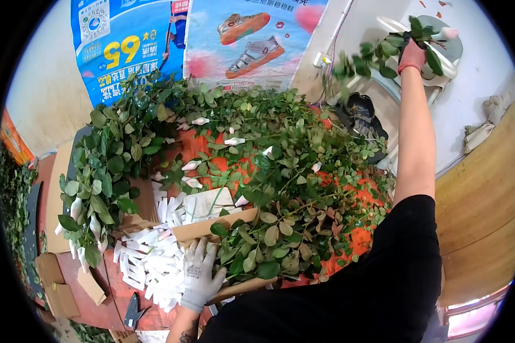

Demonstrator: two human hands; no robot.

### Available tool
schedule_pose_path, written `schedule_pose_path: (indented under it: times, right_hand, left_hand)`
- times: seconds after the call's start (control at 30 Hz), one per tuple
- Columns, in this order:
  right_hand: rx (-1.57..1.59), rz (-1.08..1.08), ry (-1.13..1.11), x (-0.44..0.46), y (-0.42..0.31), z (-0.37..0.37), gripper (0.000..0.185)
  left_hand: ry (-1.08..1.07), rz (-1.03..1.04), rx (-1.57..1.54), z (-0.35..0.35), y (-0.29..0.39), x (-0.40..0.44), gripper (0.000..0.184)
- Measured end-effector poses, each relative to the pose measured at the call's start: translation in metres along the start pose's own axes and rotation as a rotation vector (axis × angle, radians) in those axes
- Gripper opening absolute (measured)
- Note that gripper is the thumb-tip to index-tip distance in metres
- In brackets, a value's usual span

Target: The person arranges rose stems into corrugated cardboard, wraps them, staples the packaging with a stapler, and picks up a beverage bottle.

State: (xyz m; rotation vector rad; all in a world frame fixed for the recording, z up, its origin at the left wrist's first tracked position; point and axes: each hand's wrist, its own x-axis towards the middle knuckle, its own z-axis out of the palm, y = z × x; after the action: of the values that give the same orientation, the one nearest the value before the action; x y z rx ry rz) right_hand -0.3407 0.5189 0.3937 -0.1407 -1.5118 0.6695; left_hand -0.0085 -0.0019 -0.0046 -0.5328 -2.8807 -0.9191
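Note:
My right hand (413, 57), in a pink and dark glove, reaches out to the upper right. Its fingers are closed round a leafy rose stem (390, 47) with a pale pink bud (450, 33), held above a white and grey chair (447, 70). My left hand (199, 275), in a white glove, lies with fingers stretched out at the edge of a pile of white paper strips (150, 260). Beside its fingertips is a cardboard edge (212, 227). A heap of leafy rose stems (292, 228) spreads just right of this hand.
Rose stems with white-wrapped buds (95, 227) hang over the left side of the red table (117, 281). A black stapler (134, 311) lies near the front edge. Dark shoes (360, 117) sit behind the heap. Posters (243, 43) cover the wall; a wooden panel (486, 211) stands right.

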Motion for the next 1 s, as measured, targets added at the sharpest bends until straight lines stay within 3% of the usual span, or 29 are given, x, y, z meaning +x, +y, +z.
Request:
schedule_pose_path:
  times: [0.13, 0.23, 0.3, 0.33, 0.4, 0.43, 0.47, 0.53, 0.57, 0.6, 0.63, 0.7, 0.73, 0.8, 0.83, 0.87, 0.9, 0.93, 0.97, 1.0]
  right_hand:
    - [-0.307, -0.111, -0.019, -0.001, 0.037, 0.011, 0.041]
    - [0.096, 0.009, -0.049, 0.008, 0.037, -0.001, 0.030]
    - [0.296, -0.079, 0.069, 0.001, 0.024, -0.009, 0.026]
    - [0.220, -0.005, -0.012, -0.003, 0.019, -0.019, 0.029]
    - [0.121, -0.151, -0.100, -0.020, -0.005, -0.038, 0.038]
    - [0.283, -0.104, -0.147, -0.046, -0.040, -0.052, 0.049]
    - [0.037, -0.140, -0.184, -0.046, -0.034, -0.055, 0.052]
    - [-0.053, -0.313, -0.214, -0.064, -0.025, -0.049, 0.049]
    - [0.078, -0.241, -0.394, -0.099, -0.081, -0.078, 0.044]
    - [-0.066, -0.361, -0.431, -0.124, -0.099, -0.091, 0.039]
    - [-0.074, -0.315, -0.633, -0.145, -0.102, -0.095, 0.034]
    - [-0.039, -0.531, -0.906, -0.225, -0.167, -0.135, 0.025]
    - [0.193, -0.871, -0.966, -0.253, -0.172, -0.138, 0.029]
    - [0.312, -1.087, -1.078, -0.323, -0.214, -0.156, 0.033]
    - [0.217, -1.276, -0.889, -0.367, -0.194, -0.153, 0.024]
    - [0.082, -1.073, -1.343, -0.395, -0.198, -0.163, 0.016]
    - [-0.203, -1.103, -1.459, -0.435, -0.187, -0.165, 0.038]
    - [-0.060, -1.107, -1.285, -0.462, -0.182, -0.173, 0.020]
    - [0.125, -0.815, -1.588, -0.492, -0.161, -0.167, 0.009]
    - [0.313, -0.835, -1.320, -0.531, -0.135, -0.165, 0.002]
  left_hand:
    - [0.013, -0.016, -0.050, 0.004, -0.002, -0.005, 0.062]
    - [0.021, 0.000, -0.031, 0.001, -0.001, -0.003, 0.063]
    - [-0.004, 0.005, 0.010, 0.000, 0.001, 0.000, 0.064]
    - [0.000, 0.013, 0.009, 0.000, 0.000, -0.002, 0.064]
    - [0.031, 0.018, 0.031, 0.006, -0.003, -0.003, 0.063]
    - [0.025, 0.024, 0.029, 0.006, -0.003, -0.005, 0.063]
    - [0.049, 0.048, 0.011, 0.007, -0.004, -0.004, 0.063]
    - [0.074, 0.084, 0.026, 0.008, -0.007, -0.003, 0.066]
    - [0.064, 0.080, 0.055, 0.009, -0.009, -0.003, 0.068]
    - [0.095, 0.115, 0.087, 0.010, -0.009, -0.004, 0.070]
    - [0.130, 0.131, 0.094, 0.015, -0.010, -0.006, 0.071]
    - [0.168, 0.119, 0.063, 0.019, -0.011, -0.009, 0.065]
    - [0.136, 0.097, 0.101, 0.013, -0.007, -0.011, 0.062]
    - [0.095, 0.105, 0.184, 0.001, 0.002, -0.008, 0.054]
    - [0.138, 0.126, 0.217, 0.002, 0.000, -0.010, 0.050]
    - [0.194, 0.169, 0.248, 0.006, 0.000, -0.008, 0.047]
    - [0.098, 0.088, 0.169, 0.007, 0.001, -0.008, 0.043]
    - [-0.004, 0.026, 0.091, 0.007, -0.002, -0.010, 0.040]
    - [0.183, 0.125, 0.084, 0.017, -0.006, -0.012, 0.035]
    - [0.126, 0.122, 0.067, 0.024, -0.013, -0.012, 0.039]
